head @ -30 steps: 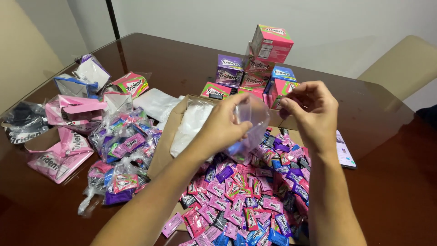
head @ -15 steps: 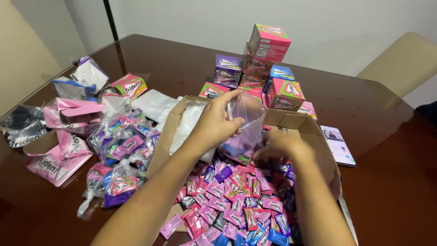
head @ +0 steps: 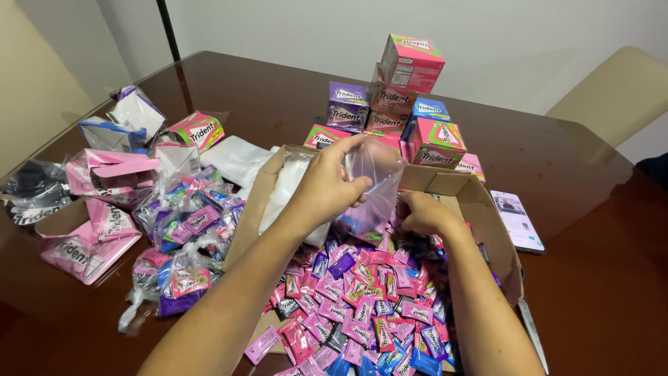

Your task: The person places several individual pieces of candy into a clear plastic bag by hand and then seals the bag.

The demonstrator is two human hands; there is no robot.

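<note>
While our left hand (head: pixel 327 184) pinches the rim of a clear bag (head: pixel 372 184), its fingers (head: pixel 358 150) are closed narrow on the plastic and hold the bag up, mouth open, over the pile. Our right hand (head: pixel 426 214) is down just beside the bag's lower edge, fingers curled into the wrappers (head: pixel 362 306); we cannot tell whether they have gripped any.

The bag hangs above the back of a flattened box (head: pixel 480 209), and the small pink, purple and blue wrappers lie heaped across that cardboard, right under both wrists. A few loose sheets of clear plastic (head: pixel 240 157) lie just left of the box.

Further left we see filled bags (head: pixel 188 223) of the same sweets bunched together, and beyond them torn, empty pink cartons (head: pixel 104 167) scattered near the edge of the dark tabletop (head: pixel 598 278). Behind the bag stands a stack of closed cartons (head: pixel 410 90), pink, purple and blue, piled a few high. A phone (head: pixel 516 220) lies to the right of the box, screen up, well apart from our hands.
</note>
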